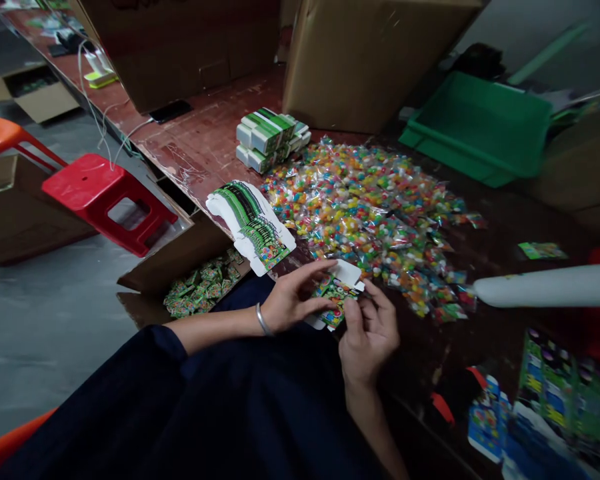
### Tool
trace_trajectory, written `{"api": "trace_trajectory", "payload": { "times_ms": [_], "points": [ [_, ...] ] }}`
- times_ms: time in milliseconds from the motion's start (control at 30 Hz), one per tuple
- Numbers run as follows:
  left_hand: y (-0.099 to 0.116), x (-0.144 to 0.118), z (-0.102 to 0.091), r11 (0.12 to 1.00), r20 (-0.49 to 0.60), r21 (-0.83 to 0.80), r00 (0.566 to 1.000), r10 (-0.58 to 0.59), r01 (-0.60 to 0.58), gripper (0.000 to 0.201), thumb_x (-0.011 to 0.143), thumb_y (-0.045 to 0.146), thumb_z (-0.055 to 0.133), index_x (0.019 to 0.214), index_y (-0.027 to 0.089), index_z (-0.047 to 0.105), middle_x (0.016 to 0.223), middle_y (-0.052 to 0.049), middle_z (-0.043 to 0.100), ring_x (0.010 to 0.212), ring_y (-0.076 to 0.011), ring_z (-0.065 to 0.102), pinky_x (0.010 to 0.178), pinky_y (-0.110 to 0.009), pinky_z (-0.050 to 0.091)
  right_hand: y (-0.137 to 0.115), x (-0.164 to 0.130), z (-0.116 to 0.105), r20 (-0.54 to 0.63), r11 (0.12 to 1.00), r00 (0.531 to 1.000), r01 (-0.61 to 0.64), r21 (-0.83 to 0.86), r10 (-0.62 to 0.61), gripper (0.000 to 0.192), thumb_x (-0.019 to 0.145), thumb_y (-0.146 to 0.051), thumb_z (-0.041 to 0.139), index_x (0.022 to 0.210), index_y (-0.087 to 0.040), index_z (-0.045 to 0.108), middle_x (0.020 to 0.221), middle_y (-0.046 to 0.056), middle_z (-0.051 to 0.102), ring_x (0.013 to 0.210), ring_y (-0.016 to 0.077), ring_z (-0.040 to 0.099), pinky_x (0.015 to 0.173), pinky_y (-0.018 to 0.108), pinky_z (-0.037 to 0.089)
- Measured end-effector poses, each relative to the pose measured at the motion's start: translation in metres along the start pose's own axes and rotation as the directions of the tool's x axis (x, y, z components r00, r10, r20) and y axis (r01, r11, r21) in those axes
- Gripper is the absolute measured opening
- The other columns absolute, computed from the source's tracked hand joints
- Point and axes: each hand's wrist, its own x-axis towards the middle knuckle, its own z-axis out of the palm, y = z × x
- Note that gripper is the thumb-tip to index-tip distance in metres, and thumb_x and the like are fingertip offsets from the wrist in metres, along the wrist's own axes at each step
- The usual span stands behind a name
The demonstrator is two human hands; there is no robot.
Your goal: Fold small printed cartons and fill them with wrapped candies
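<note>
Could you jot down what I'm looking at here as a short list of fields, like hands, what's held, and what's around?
left hand: grips the small printed carton from the left
right hand: pinches the carton's lower right edge
table: heap of colourful candy packets, stack of flat cartons, finished green boxes
further back: green bin
floor: red stool

A dark red-brown table [200, 133] carries everything. Just beyond the hands [300, 300] lies a wide heap of colourful sweet packets [370, 207]. Left of them, a fanned stack of flat green cartons [253, 227] overhangs the table edge. Farther off sit stacked folded boxes [270, 137], large cardboard boxes [365, 60] and a green plastic bin [480, 127].
</note>
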Motion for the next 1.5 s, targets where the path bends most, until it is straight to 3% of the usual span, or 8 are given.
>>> {"api": "trace_trajectory", "payload": {
  "times_ms": [100, 300, 500, 633, 767, 1000, 1300, 1500],
  "points": [
    [0.003, 0.002, -0.008, 0.999, 0.170, 0.034, 0.985, -0.039, 0.033, 0.066, 0.080, 0.042, 0.089, 0.139, 0.022, 0.067, 0.131, -0.013, 0.071, 0.113, -0.0275, 0.069, 0.098, -0.038, 0.056, 0.001, -0.004, 0.004, -0.016, 0.998, 0.999, 0.047, -0.030, -0.047, 0.040, 0.091, -0.036, 0.076, 0.127, -0.019, 0.071, 0.103, 0.011, 0.080, 0.082, 0.0207, 0.077, 0.073, 0.032, 0.061],
    [0.011, 0.008, -0.016, 0.940, 0.369, -0.087, 0.888, -0.276, 0.328, 0.056, 0.075, 0.042, 0.092, 0.118, 0.015, 0.071, 0.090, -0.005, 0.072, 0.082, -0.0191, 0.071, 0.082, -0.033, 0.058, 0.002, -0.002, 0.001, 0.037, 0.992, 0.998, 0.053, -0.113, -0.049, 0.022, 0.092, -0.038, 0.073, 0.101, -0.018, 0.074, 0.087, 0.007, 0.077, 0.073, 0.0195, 0.073, 0.066, 0.031, 0.060],
    [0.016, 0.004, -0.010, 0.955, 0.242, -0.053, 0.932, -0.271, 0.292, 0.050, 0.070, 0.032, 0.096, 0.106, 0.017, 0.065, 0.093, -0.001, 0.068, 0.074, -0.0117, 0.065, 0.071, -0.023, 0.055, -0.004, 0.008, -0.003, 0.132, 0.979, 0.979, 0.173, -0.107, -0.158, 0.014, 0.093, -0.032, 0.072, 0.086, -0.022, 0.067, 0.106, 0.008, 0.074, 0.102, 0.0230, 0.073, 0.087, 0.037, 0.060],
    [0.016, 0.007, -0.008, 0.954, 0.195, -0.106, 0.947, -0.256, 0.280, 0.059, 0.067, 0.027, 0.097, 0.106, 0.021, 0.054, 0.097, 0.000, 0.066, 0.071, -0.0101, 0.067, 0.067, -0.021, 0.057, -0.009, 0.010, 0.000, 0.084, 0.996, 0.994, 0.070, 0.048, -0.074, 0.018, 0.093, -0.034, 0.074, 0.106, -0.026, 0.065, 0.098, 0.004, 0.075, 0.091, 0.0198, 0.074, 0.082, 0.035, 0.061],
    [0.013, 0.006, -0.013, 0.973, 0.216, -0.017, 0.951, -0.221, 0.230, 0.056, 0.075, 0.026, 0.092, 0.114, 0.022, 0.053, 0.104, -0.004, 0.068, 0.080, -0.0148, 0.072, 0.073, -0.026, 0.062, -0.017, 0.019, -0.001, 0.232, 0.998, 0.972, 0.020, 0.061, -0.034, 0.021, 0.090, -0.040, 0.077, 0.083, -0.023, 0.066, 0.086, 0.002, 0.071, 0.083, 0.0176, 0.069, 0.079, 0.032, 0.059],
    [0.019, 0.002, -0.028, 0.953, 0.290, 0.298, 0.945, -0.151, 0.061, 0.054, 0.084, 0.022, 0.083, 0.132, 0.022, 0.058, 0.119, -0.010, 0.070, 0.109, -0.0248, 0.070, 0.092, -0.037, 0.061, -0.018, 0.038, -0.011, 0.365, 0.968, 0.900, -0.250, -0.010, 0.236, 0.020, 0.080, -0.039, 0.082, 0.079, -0.022, 0.073, 0.078, 0.001, 0.073, 0.071, 0.0166, 0.066, 0.067, 0.031, 0.056],
    [0.022, 0.002, -0.024, 0.974, 0.269, 0.123, 0.939, -0.216, 0.189, 0.041, 0.083, 0.024, 0.082, 0.122, 0.018, 0.069, 0.111, -0.008, 0.073, 0.091, -0.0182, 0.069, 0.079, -0.028, 0.059, -0.023, 0.031, -0.012, 0.398, 0.994, 0.917, 0.063, -0.088, -0.022, 0.022, 0.093, -0.035, 0.072, 0.075, -0.023, 0.070, 0.089, 0.003, 0.073, 0.086, 0.0185, 0.069, 0.082, 0.035, 0.057],
    [0.016, -0.003, -0.023, 0.953, 0.208, 0.051, 0.930, -0.302, 0.298, 0.038, 0.077, 0.031, 0.088, 0.104, 0.015, 0.068, 0.096, -0.004, 0.069, 0.081, -0.0146, 0.066, 0.076, -0.026, 0.056, -0.012, 0.020, -0.014, 0.479, 0.998, 0.876, -0.055, -0.032, 0.064, 0.019, 0.091, -0.043, 0.076, 0.090, -0.024, 0.074, 0.102, 0.004, 0.072, 0.092, 0.0184, 0.073, 0.077, 0.031, 0.061]
  ]
}}
